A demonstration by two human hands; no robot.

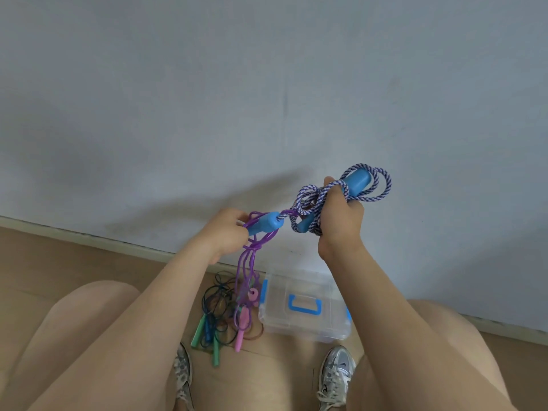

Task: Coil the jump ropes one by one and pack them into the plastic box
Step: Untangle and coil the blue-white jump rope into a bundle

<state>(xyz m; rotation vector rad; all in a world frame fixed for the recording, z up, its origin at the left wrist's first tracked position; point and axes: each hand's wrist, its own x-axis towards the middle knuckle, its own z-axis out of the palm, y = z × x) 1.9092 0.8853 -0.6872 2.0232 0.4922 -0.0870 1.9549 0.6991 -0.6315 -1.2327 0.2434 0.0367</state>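
My right hand grips a coiled bundle of blue-and-white braided jump rope wound round one of its blue handles. My left hand holds the rope's other blue handle. A thin purple rope is caught round that handle and hangs down toward the floor. The clear plastic box with a blue carry handle and blue latches lies closed on the floor by the wall, below my hands.
Left of the box lies a tangled heap of ropes with green, blue and pink handles. My knees and two sneakers flank the heap and box. A grey wall rises just behind them.
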